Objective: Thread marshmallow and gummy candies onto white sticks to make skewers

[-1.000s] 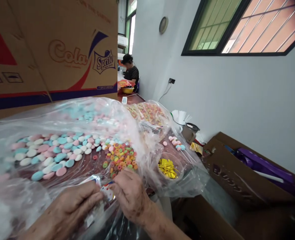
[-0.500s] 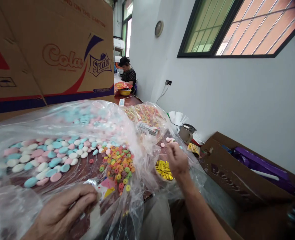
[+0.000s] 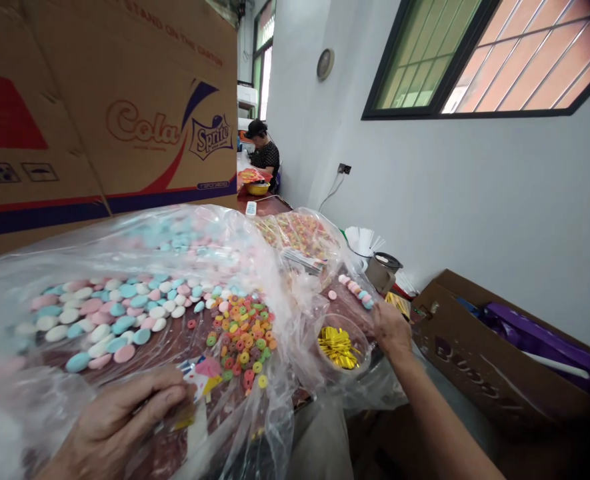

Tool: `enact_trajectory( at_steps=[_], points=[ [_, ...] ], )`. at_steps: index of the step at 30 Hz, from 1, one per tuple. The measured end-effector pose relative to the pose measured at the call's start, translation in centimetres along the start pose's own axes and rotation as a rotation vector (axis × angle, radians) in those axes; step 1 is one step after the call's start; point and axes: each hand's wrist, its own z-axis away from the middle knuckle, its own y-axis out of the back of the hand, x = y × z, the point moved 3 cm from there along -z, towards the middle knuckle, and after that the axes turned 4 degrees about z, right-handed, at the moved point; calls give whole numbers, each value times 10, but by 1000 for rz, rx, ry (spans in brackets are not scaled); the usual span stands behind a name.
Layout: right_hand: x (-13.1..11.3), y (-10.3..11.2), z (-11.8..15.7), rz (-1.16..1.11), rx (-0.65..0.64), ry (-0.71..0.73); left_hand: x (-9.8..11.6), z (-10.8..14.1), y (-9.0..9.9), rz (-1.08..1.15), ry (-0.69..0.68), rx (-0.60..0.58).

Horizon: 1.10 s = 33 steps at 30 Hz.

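My left hand, low on the left, pinches a small printed packet with pink, yellow and blue on it. Just past it lie coloured candy rings and pink, white and blue candies on clear plastic. My right hand is at the right edge of the table, fingers closed and partly blurred, close to the end of a row of pink, white and blue candies. What its fingers hold is too small to make out. Left of it stands a clear bowl of gold twist ties.
A large cardboard carton stands behind the plastic bags. A lidded mug and white sticks are at the back right. An open box sits at right. A person sits at the far end.
My right hand has moved right, away from above the bowl, uncovering the candy row and more gold ties. My left hand stays low with the packet, which shows more now. The view has shifted slightly.
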Motion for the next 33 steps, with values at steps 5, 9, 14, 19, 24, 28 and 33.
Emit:
enact_trajectory(
  at_steps=[5, 9, 14, 19, 24, 28, 33],
  points=[
    [-26, 39, 13, -292, 54, 135, 3, -4, 13, 16, 32, -108],
    [-84, 67, 36, -442, -62, 440, 17, -2, 20, 62, 65, -175],
    [-153, 83, 55, -555, -155, 737, 33, 4, 26, 108, 110, -196],
    [-175, 79, 56, -558, -169, 796, 28, 8, 31, 130, 105, -222],
    [-179, 77, 57, -524, -209, 898, 21, 8, 32, 144, 74, -265],
    [-186, 79, 59, -498, -171, 996, 23, 7, 29, 109, 57, -328],
    [-198, 83, 59, -496, -181, 1015, 23, 5, 23, -51, -62, -382]
  ],
)
